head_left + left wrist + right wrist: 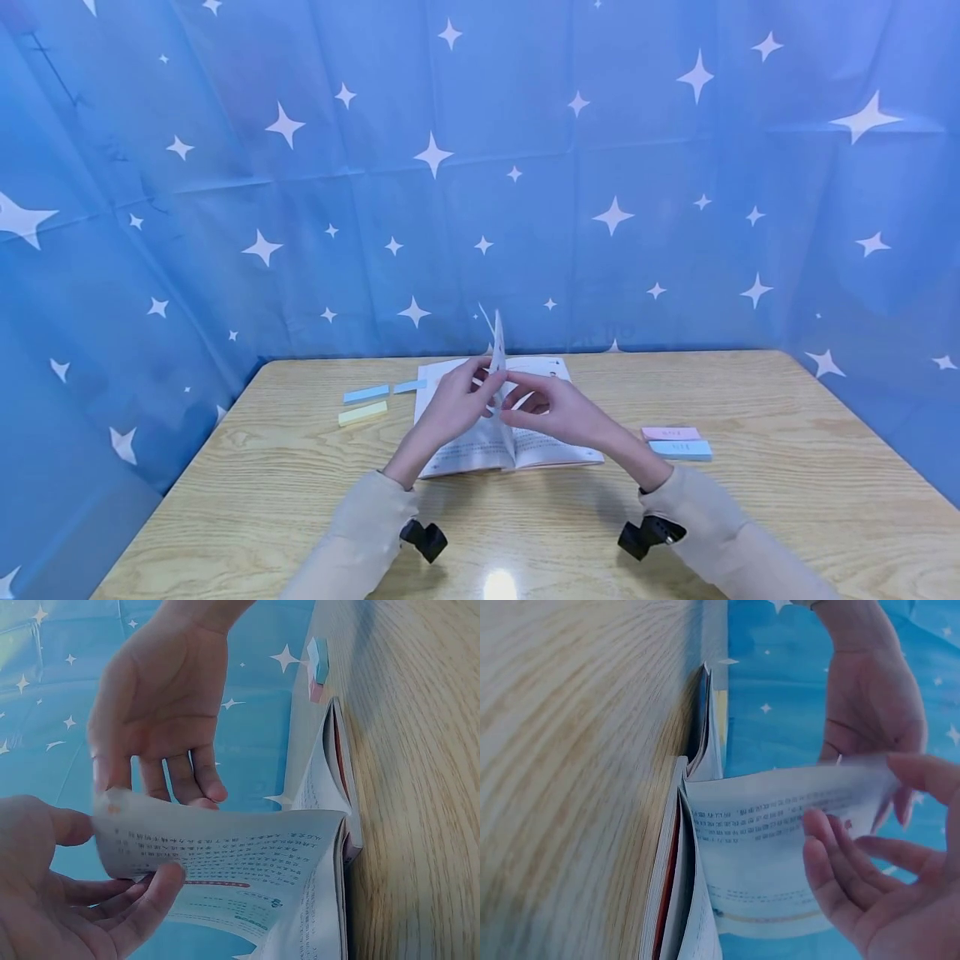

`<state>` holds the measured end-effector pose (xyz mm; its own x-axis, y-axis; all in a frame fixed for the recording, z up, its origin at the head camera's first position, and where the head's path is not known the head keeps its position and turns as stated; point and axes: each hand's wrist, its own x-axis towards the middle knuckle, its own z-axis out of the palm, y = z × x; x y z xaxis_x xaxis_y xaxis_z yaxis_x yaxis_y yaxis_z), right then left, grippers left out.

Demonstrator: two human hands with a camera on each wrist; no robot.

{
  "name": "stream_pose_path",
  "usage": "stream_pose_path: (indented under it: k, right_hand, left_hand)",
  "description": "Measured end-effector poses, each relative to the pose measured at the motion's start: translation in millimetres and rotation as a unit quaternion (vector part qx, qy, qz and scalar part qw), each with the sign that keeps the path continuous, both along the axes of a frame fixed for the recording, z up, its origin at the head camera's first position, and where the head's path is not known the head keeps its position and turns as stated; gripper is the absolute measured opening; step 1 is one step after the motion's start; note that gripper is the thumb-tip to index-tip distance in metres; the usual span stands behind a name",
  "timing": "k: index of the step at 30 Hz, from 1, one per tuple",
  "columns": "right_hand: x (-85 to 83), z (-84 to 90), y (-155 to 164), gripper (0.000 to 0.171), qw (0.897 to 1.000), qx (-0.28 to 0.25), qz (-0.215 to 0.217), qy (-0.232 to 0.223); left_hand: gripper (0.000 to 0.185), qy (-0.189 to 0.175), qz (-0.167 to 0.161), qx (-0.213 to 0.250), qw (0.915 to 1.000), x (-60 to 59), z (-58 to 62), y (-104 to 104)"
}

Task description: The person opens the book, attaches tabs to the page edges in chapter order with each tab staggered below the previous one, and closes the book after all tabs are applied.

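Observation:
An open book (468,446) lies flat on the wooden table (787,500), and one page (497,346) stands upright over its spine. My left hand (453,408) pinches that page's outer edge between thumb and fingers; the left wrist view shows this left hand (82,907) with a finger across the printed page (232,859). My right hand (562,412) meets the page from the other side. Its fingers (176,769) lie nearly straight against the sheet. In the right wrist view the right hand (877,900) sits in front of the page (772,847), with the left hand (870,697) behind it.
Blue (366,393) and yellow (362,412) sticky note pads lie left of the book, with a small blue tab (408,386) at its edge. Pink (670,433) and blue (681,450) pads lie to the right. A blue starred curtain (675,208) encloses the table.

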<state>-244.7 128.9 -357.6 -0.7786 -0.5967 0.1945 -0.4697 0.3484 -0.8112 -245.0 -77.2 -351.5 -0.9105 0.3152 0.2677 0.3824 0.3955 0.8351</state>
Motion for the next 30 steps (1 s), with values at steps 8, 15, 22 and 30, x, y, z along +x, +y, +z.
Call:
stream_pose_path:
  k: [8,15,22,30]
  right_hand:
    - [-1.3,-5.8,-2.3,0.062,1.000,0.015,0.020,0.001]
    - [-6.0,-11.7,-2.1,0.067,0.996,0.086,0.015,-0.003]
    - [-11.7,-21.5,-3.5,0.071,0.993,0.115,0.023,-0.004]
    - [-12.3,-17.8,-13.4,0.071,0.987,0.159,0.014,0.027]
  left_hand:
    - [0.034,0.046,0.045,-0.036,0.9973,-0.6,-0.1,-2.1]
    - [0.038,0.070,0.076,-0.067,0.9924,2.0,2.9,-2.2]
    - [0.039,0.097,0.129,-0.131,0.9782,5.7,2.5,-5.2]
    - [0.038,0.129,0.165,-0.212,0.9546,11.3,-0.3,-14.6]
